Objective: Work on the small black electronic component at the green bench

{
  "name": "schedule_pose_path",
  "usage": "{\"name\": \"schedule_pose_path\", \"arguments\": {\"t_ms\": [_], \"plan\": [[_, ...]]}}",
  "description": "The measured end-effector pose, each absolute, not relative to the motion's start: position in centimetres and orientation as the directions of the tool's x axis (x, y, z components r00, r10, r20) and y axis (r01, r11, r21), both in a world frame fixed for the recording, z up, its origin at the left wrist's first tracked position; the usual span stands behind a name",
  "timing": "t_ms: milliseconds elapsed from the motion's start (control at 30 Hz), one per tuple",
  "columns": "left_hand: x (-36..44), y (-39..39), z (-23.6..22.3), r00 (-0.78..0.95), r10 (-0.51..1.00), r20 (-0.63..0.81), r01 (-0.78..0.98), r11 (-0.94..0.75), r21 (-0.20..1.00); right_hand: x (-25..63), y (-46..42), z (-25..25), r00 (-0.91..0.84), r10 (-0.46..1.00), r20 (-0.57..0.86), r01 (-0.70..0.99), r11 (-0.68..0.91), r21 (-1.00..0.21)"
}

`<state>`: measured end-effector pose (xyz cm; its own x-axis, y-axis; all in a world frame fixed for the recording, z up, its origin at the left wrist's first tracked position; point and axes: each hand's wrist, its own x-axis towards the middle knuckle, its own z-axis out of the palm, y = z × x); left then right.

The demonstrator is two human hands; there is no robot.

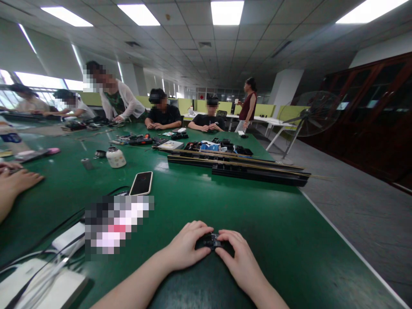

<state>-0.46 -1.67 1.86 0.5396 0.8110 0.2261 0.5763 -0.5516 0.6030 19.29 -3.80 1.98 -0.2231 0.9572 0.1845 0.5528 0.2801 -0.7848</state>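
Thumbs and fingers of the left hand (186, 245) and right hand (238, 254) pinch a small black part (213, 241) between them, low over a green table (257, 219); whether it touches the surface cannot be told. So small a piece leaves the fingertips little to grip: uneven pressure from one side could twist it free, and a hard squeeze might damage it. If dropped, it could skid across the glossy tabletop. The phone (141, 183) and white cables (62, 262) lie well apart, making a snag less likely.
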Motion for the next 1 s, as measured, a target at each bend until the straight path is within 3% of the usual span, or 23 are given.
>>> {"name": "schedule_pose_path", "arguments": {"t_ms": [300,567,1000], "plan": [[-0.4,-1.6,1.9,0.501,0.835,0.226,0.580,-0.518,0.629,19.7,-3.1,1.7,-0.076,0.991,0.114,0.436,0.136,-0.890],[-0.4,-1.5,1.8,0.496,0.834,0.242,0.570,-0.523,0.633,19.8,-2.4,0.9,0.031,0.994,0.108,0.207,0.099,-0.973],[-0.4,-1.5,1.6,0.495,0.831,0.253,0.569,-0.530,0.628,19.7,-2.4,2.2,0.160,0.987,0.019,0.008,0.018,-1.000]]}}
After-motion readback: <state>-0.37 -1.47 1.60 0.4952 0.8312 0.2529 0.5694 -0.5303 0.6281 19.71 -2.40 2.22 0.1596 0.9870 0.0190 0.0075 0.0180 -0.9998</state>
